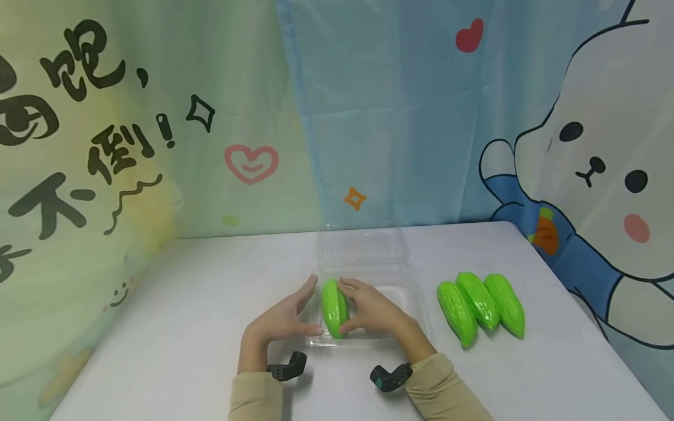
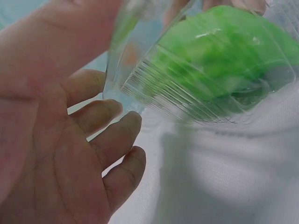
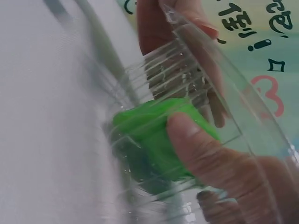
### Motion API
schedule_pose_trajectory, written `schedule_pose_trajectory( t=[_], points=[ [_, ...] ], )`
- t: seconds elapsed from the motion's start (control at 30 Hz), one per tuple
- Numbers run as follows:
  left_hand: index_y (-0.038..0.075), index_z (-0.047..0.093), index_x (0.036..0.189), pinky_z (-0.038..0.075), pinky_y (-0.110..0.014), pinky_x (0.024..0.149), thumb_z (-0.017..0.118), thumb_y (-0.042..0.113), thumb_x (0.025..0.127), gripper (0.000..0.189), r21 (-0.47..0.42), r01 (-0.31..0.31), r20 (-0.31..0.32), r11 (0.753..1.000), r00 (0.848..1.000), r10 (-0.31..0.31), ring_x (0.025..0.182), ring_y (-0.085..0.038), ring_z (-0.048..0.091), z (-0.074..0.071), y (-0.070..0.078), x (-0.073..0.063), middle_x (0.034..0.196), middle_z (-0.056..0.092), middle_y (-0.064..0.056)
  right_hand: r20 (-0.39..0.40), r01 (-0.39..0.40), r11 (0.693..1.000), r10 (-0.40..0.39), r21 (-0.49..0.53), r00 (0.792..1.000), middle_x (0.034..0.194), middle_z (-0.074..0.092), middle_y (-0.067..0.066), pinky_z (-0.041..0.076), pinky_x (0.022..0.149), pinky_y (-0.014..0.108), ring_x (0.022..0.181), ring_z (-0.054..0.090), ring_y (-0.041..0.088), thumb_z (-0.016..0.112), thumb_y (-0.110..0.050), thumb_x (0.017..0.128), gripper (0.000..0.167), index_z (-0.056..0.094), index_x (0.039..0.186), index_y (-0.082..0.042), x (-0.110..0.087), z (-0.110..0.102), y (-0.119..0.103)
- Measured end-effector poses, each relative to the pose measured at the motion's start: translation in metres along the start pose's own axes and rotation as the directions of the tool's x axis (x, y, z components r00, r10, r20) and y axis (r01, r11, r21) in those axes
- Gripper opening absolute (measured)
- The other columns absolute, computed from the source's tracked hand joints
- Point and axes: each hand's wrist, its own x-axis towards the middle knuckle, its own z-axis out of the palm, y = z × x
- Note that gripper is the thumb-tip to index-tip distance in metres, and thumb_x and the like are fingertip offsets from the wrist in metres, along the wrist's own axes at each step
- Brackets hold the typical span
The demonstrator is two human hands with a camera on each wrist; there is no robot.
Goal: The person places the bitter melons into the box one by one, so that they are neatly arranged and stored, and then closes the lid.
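Note:
A clear plastic box (image 1: 418, 304) lies with its lid open on the white table. Inside, toward its left side, is a glossy green bitter melon (image 1: 334, 307), long and ridged. My right hand (image 1: 376, 307) reaches into the box and holds this melon between thumb and fingers; the right wrist view shows the thumb (image 3: 187, 135) on its surface. My left hand (image 1: 281, 316) is at the box's left wall, its fingers spread and gently bent, with nothing held. In the left wrist view, its fingertips (image 2: 131, 122) are close to the clear wall; contact is hard to tell.
To the right of the box, several similar green bitter melons (image 1: 481, 307) lie side by side on the table (image 1: 200, 292). The transparent lid (image 1: 363, 247) extends toward the back edge. A printed curtain (image 1: 368, 117) hangs behind the table.

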Motion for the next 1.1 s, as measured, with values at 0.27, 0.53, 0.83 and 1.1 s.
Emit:
schedule_pose_trajectory(
  t=[0.27,0.53,0.83,1.1],
  points=[
    [0.009,0.005,0.153,0.023,-0.041,0.118,0.081,0.029,0.073,0.112,-0.003,-0.007,0.0,1.0,1.0,0.007,0.147,-0.023,0.012,0.0005,-0.0001,0.0001,0.161,0.004,-0.005,-0.004,-0.045,0.999,0.045,0.006,0.999,0.152,0.035,0.014,0.035,0.113,0.042,0.138,0.037,0.032,0.086,-0.037,0.059,0.104,0.038,0.144,-0.001,-0.0006,0.0,-0.0042],
    [0.009,0.004,0.153,0.021,-0.04,0.118,0.082,0.024,0.073,0.113,-0.036,-0.008,0.001,0.999,1.0,0.008,0.147,-0.022,0.011,0.0003,-0.0001,-0.0007,0.161,0.003,-0.005,0.006,-0.053,0.998,0.053,0.034,0.999,0.151,0.036,0.015,0.032,0.115,0.042,0.139,0.035,0.032,0.086,-0.031,0.061,0.101,0.037,0.143,0.0,-0.0011,-0.0006,-0.0019],
    [0.008,0.004,0.153,0.021,-0.04,0.118,0.082,0.026,0.073,0.114,-0.026,-0.011,0.006,1.0,1.0,0.012,0.147,-0.022,0.011,0.0009,-0.0011,0.0007,0.161,0.003,-0.005,-0.039,-0.065,0.997,0.067,0.048,0.997,0.149,0.04,0.015,0.032,0.114,0.043,0.137,0.038,0.033,0.086,-0.034,0.062,0.099,0.04,0.142,0.001,0.0008,0.0033,-0.0012],
    [0.01,0.004,0.153,0.021,-0.04,0.118,0.083,0.03,0.071,0.116,-0.025,-0.016,-0.001,1.0,1.0,0.016,0.148,-0.021,0.009,0.0012,-0.0025,0.002,0.161,0.003,-0.004,-0.069,-0.05,0.998,0.053,0.042,0.996,0.146,0.044,0.017,0.035,0.113,0.043,0.135,0.041,0.033,0.084,-0.034,0.067,0.09,0.044,0.139,0.003,-0.0001,0.0036,-0.0073]
  ],
)
